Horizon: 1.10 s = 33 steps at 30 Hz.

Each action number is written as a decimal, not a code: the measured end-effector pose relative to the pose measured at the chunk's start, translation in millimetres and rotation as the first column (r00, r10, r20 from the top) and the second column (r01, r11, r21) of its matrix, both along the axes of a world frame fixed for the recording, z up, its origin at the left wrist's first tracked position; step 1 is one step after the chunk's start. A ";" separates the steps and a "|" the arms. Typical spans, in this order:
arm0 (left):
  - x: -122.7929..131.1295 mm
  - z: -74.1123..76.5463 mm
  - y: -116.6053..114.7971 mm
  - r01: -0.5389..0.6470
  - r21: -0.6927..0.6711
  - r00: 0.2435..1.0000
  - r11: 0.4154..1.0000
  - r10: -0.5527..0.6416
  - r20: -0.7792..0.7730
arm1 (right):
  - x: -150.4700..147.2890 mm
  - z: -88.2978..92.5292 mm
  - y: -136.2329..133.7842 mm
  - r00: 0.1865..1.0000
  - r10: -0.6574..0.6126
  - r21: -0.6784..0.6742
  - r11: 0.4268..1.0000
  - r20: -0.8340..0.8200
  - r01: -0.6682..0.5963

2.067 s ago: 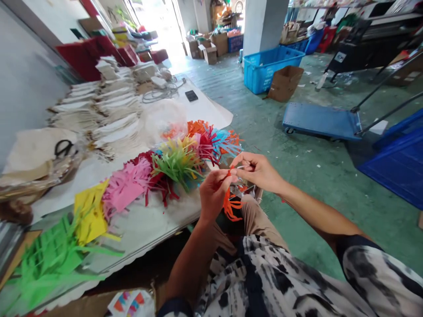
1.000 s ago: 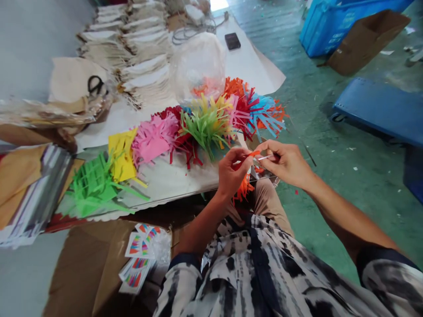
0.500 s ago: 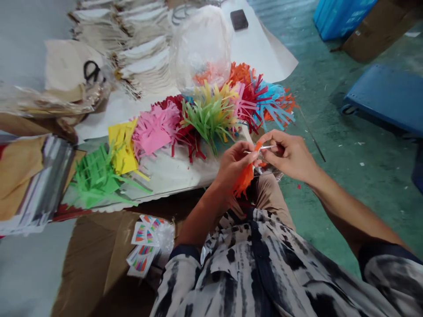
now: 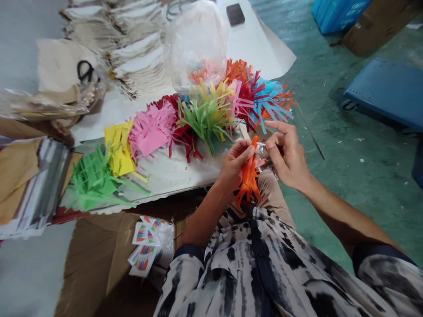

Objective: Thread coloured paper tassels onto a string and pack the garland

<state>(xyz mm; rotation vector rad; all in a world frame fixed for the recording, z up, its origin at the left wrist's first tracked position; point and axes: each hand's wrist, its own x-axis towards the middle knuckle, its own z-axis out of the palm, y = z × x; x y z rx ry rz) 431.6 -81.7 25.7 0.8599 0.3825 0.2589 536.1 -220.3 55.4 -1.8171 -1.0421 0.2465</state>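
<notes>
White lettering (image 4: 358, 7) on the blue crate (image 4: 324, 18) is illegible.

Head-worn view, forward and down.

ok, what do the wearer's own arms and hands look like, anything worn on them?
Left hand and right hand: no gloves visible. Forearms uncovered, no watch or bracelet visible. Short sleeves, off-white with blotchy black print, matching the shirt; plain dark cuffs at the sleeve ends.
</notes>
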 end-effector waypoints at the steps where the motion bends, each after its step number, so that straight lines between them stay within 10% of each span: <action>1: 0.1 -0.1 -0.4 0.000 0.002 1.000 1.000 0.000 0.004 | 0.3 0.0 -0.2 1.000 -0.005 -0.015 1.000 0.015 0.005; 21: 4.5 -7.3 -8.0 -0.244 0.509 0.970 0.825 0.207 0.129 | 17.4 -14.5 2.6 0.985 0.091 0.085 0.991 0.148 -0.104; 29: 51.3 -17.8 -11.8 -0.073 0.629 0.994 0.774 0.006 0.108 | 65.1 2.2 6.9 0.963 -0.243 0.327 0.907 -0.113 0.267; 33: 87.2 -19.6 5.0 0.019 0.838 0.996 0.545 -0.080 0.029 | 96.2 0.5 4.6 0.952 -0.235 0.278 0.918 -0.194 0.283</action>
